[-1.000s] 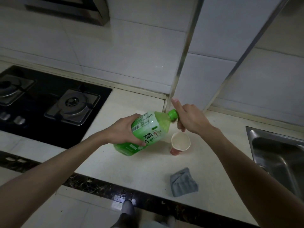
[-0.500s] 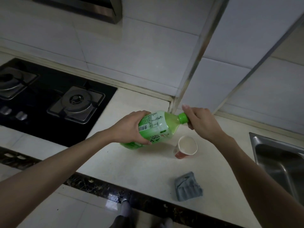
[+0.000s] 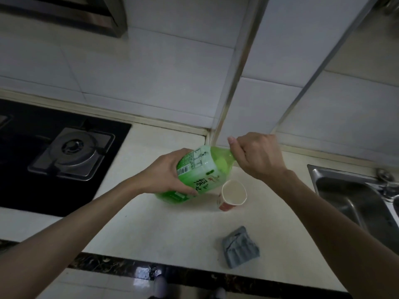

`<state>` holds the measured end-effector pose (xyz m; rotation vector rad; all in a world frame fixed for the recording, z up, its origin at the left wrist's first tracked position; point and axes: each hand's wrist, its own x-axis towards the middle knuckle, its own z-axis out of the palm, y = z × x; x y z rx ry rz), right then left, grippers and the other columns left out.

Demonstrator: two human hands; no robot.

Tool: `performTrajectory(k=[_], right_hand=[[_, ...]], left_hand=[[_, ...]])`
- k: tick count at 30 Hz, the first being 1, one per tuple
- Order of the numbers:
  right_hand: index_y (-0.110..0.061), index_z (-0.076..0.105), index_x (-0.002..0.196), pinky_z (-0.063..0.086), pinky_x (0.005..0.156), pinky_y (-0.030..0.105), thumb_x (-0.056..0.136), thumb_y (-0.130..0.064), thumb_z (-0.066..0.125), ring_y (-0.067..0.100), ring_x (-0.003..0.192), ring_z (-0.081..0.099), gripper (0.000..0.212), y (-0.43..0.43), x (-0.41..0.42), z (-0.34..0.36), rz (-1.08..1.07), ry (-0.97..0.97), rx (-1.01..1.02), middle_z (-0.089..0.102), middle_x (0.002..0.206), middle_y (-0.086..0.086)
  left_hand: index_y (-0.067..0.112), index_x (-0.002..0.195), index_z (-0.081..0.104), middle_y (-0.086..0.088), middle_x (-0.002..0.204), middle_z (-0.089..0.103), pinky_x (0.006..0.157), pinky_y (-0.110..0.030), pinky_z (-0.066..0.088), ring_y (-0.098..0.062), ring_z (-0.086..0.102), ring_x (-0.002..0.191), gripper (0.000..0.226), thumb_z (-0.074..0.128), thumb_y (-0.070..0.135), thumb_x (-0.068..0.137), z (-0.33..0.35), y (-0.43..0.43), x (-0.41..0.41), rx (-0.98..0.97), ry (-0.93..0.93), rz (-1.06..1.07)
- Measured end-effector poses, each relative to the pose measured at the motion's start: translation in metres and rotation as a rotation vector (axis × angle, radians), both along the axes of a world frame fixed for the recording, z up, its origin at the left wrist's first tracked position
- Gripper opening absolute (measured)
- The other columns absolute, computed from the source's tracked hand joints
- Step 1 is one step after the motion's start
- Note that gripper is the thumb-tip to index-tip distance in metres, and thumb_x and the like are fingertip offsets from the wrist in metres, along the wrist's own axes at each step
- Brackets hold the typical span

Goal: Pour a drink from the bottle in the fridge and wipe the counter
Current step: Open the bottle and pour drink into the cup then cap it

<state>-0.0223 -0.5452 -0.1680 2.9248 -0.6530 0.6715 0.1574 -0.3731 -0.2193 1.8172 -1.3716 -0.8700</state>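
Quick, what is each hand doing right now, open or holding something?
Left hand: grips the green bottle round its body.
Right hand: grips the same bottle at its neck.

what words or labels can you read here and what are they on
"绿", followed by a character that is half hidden: large dark print on the bottle label.
Nutrition table, barcode and other small print on that label: too small to read.
Cup, cloth: no text visible.
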Motion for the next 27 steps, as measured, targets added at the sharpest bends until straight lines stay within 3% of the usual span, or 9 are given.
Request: performTrajectory(k=[3, 6, 8, 11, 15, 19, 21, 25, 27], right_hand=[[-0.006, 0.050, 0.051, 0.029, 0.054, 0.030, 0.101, -0.044, 0.023, 0.023, 0.045, 0.037, 0.069, 0.004, 0.007, 0.004, -0.246, 0.077, 0.208, 0.038, 0.045, 0.002], [-0.006, 0.054, 0.063, 0.035, 0.063, 0.033, 0.100, -0.054, 0.023, 0.022, 0.056, 0.040, 0.068, 0.002, 0.010, 0.006, -0.434, 0.201, 0.478, 0.043, 0.058, 0.003], [-0.007, 0.053, 0.059, 0.036, 0.055, 0.031, 0.098, -0.060, 0.020, 0.022, 0.051, 0.044, 0.073, 0.002, 0.006, 0.004, -0.371, 0.190, 0.322, 0.045, 0.053, 0.002], [-0.014, 0.041, 0.051, 0.023, 0.044, 0.023, 0.098, -0.056, 0.022, 0.014, 0.036, 0.030, 0.065, 0.000, -0.002, 0.004, -0.203, 0.077, 0.033, 0.033, 0.042, -0.005], [-0.015, 0.035, 0.044, 0.025, 0.043, 0.023, 0.097, -0.045, 0.028, 0.016, 0.033, 0.024, 0.062, 0.001, -0.001, 0.003, -0.167, -0.080, 0.084, 0.025, 0.037, -0.005], [-0.005, 0.047, 0.058, 0.037, 0.057, 0.031, 0.095, -0.042, 0.035, 0.028, 0.059, 0.050, 0.053, 0.000, 0.012, 0.004, -0.545, 0.042, 0.583, 0.047, 0.056, 0.007], [-0.006, 0.052, 0.067, 0.038, 0.062, 0.033, 0.096, -0.047, 0.034, 0.030, 0.069, 0.053, 0.054, 0.001, 0.010, 0.004, -0.571, 0.138, 0.684, 0.052, 0.066, 0.009], [-0.013, 0.036, 0.049, 0.034, 0.048, 0.030, 0.098, -0.055, 0.028, 0.022, 0.042, 0.040, 0.065, 0.011, 0.002, 0.003, -0.265, 0.048, 0.300, 0.036, 0.044, 0.001], [-0.016, 0.034, 0.048, 0.032, 0.045, 0.028, 0.096, -0.055, 0.023, 0.019, 0.037, 0.035, 0.063, 0.012, 0.001, 0.006, -0.128, 0.026, 0.200, 0.032, 0.040, -0.002]], left_hand=[[0.026, 0.135, 0.047, 0.012, 0.116, 0.057, 0.090, -0.031, 0.048, -0.009, 0.052, 0.107, 0.091, 0.092, 0.040, 0.056, -0.003, -0.009, -0.003, -0.076, -0.223, 0.048], [0.026, 0.138, 0.044, 0.009, 0.117, 0.055, 0.091, -0.033, 0.043, -0.012, 0.048, 0.106, 0.095, 0.089, 0.048, 0.058, -0.006, -0.016, 0.000, -0.107, -0.376, 0.050], [0.026, 0.137, 0.045, 0.012, 0.116, 0.055, 0.090, -0.031, 0.045, -0.010, 0.050, 0.106, 0.094, 0.091, 0.044, 0.057, -0.004, -0.020, 0.005, -0.080, -0.305, 0.008], [0.029, 0.132, 0.049, 0.019, 0.114, 0.061, 0.087, -0.023, 0.052, -0.001, 0.058, 0.106, 0.090, 0.094, 0.034, 0.055, 0.003, -0.022, 0.013, -0.044, -0.097, -0.056], [0.029, 0.131, 0.051, 0.018, 0.113, 0.064, 0.084, -0.020, 0.055, 0.001, 0.061, 0.105, 0.087, 0.095, 0.026, 0.056, 0.004, -0.024, 0.012, -0.022, 0.036, -0.099], [0.023, 0.139, 0.045, 0.009, 0.117, 0.056, 0.091, -0.034, 0.044, -0.014, 0.049, 0.106, 0.094, 0.090, 0.045, 0.059, -0.005, -0.025, 0.005, -0.152, -0.397, 0.018], [0.024, 0.139, 0.044, 0.008, 0.115, 0.055, 0.089, -0.034, 0.042, -0.014, 0.047, 0.103, 0.094, 0.088, 0.050, 0.059, -0.006, -0.024, 0.007, -0.162, -0.496, -0.005], [0.029, 0.129, 0.051, 0.014, 0.113, 0.065, 0.085, -0.028, 0.056, -0.005, 0.063, 0.102, 0.083, 0.093, 0.030, 0.057, 0.008, -0.018, 0.019, 0.050, -0.046, -0.110], [0.027, 0.125, 0.054, 0.009, 0.110, 0.071, 0.084, -0.033, 0.060, -0.009, 0.069, 0.100, 0.074, 0.092, 0.019, 0.061, 0.013, -0.012, 0.022, 0.129, 0.166, -0.176]])
